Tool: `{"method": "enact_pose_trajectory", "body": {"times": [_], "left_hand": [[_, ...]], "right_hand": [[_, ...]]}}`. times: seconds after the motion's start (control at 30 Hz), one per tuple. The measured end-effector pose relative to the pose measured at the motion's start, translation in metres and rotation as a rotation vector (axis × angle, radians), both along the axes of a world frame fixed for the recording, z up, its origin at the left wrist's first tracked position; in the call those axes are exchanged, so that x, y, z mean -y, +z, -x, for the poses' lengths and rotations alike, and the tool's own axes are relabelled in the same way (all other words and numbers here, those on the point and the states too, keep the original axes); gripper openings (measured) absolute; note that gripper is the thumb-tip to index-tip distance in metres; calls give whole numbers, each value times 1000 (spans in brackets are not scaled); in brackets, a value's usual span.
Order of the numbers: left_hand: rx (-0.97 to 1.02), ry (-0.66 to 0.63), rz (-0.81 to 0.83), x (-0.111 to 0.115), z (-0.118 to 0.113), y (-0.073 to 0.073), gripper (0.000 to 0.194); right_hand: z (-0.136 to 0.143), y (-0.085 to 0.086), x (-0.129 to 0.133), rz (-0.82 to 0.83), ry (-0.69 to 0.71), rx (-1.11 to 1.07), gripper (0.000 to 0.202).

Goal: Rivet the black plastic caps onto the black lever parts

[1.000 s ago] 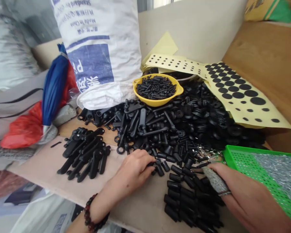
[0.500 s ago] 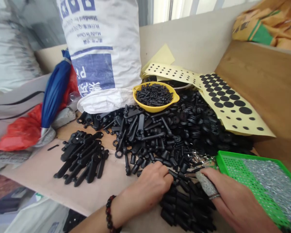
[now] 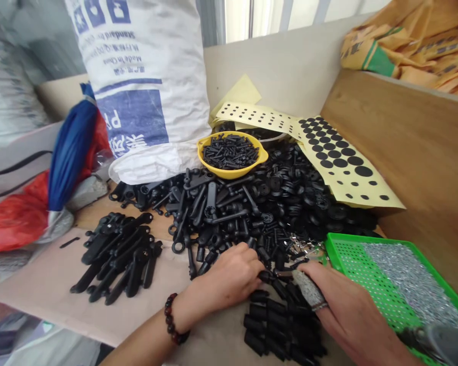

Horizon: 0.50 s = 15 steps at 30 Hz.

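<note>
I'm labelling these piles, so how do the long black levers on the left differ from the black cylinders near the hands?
The levers are long and flattish; the cylinders are shorter and rounder. The levers overlap in a loose fan; the cylinders lie in tighter rows. Both are black.

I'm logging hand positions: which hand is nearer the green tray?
The right. The right hand is beside the tray, at its left side in the picture; the left hand is farther left, among the black parts.
</note>
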State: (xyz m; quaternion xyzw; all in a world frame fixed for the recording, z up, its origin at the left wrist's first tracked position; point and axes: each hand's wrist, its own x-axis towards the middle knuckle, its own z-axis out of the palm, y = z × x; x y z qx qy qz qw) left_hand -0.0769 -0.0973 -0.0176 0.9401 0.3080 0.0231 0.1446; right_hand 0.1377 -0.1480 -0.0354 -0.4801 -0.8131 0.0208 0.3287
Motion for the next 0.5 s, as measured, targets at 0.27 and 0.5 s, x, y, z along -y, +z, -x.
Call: {"method": "enact_pose_trajectory", "body": {"times": [0.27,0.5], "left_hand": [[57,86,43,3,6,7,6],[-132,64,-65,12,3,3,6]], "right_hand": [[-2,12,-2,-75,-15,-1,19],[-4,6,-4,-104,-44,100,22]]}}
